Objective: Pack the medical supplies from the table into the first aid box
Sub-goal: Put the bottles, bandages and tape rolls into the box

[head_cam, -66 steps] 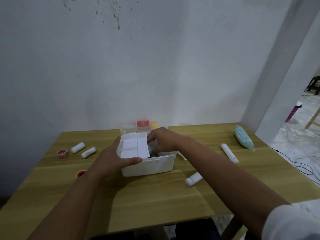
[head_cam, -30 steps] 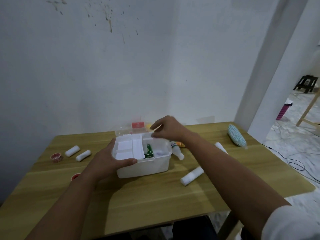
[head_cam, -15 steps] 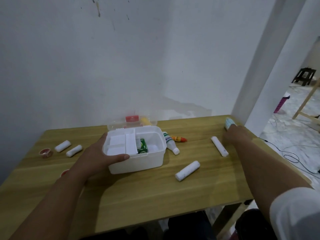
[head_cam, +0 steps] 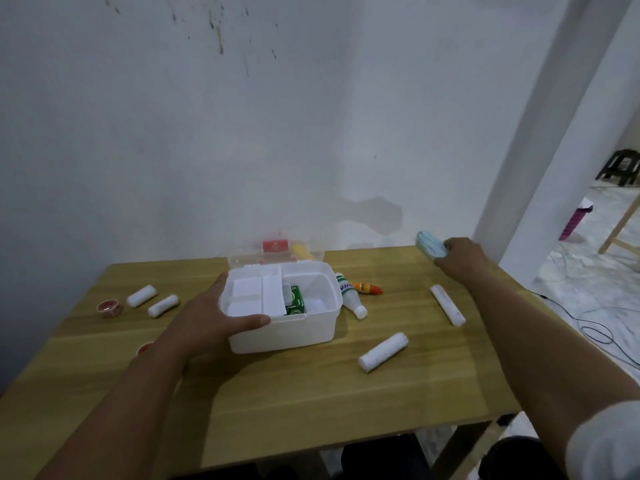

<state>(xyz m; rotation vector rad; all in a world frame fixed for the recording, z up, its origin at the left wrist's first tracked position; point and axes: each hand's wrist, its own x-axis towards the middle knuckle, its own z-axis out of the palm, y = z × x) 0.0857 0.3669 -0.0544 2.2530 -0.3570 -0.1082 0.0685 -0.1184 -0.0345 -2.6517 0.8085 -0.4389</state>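
Observation:
The white first aid box point(head_cam: 298, 332) stands open mid-table, with a white divider tray and a green carton point(head_cam: 296, 299) inside. My left hand point(head_cam: 211, 318) grips its front left corner, thumb along the rim. My right hand point(head_cam: 462, 256) is at the far right table corner, closed on a light blue pack of face masks point(head_cam: 429, 244), lifted slightly off the wood. Loose on the table lie white bandage rolls point(head_cam: 383, 351) point(head_cam: 447, 304) point(head_cam: 141, 295) point(head_cam: 162, 305), a white bottle point(head_cam: 349, 294), an orange tube point(head_cam: 367, 288) and a red tape roll point(head_cam: 109, 307).
The box's clear lid point(head_cam: 273, 252) lies open behind it against the white wall, with a red label and a yellow item. A second red roll point(head_cam: 145, 348) peeks out beside my left wrist. The table's right edge point(head_cam: 540, 327) drops to a floor with a cable.
My right hand left the box, reached to the far right corner and took hold of the blue mask pack. My left hand has stayed on the box.

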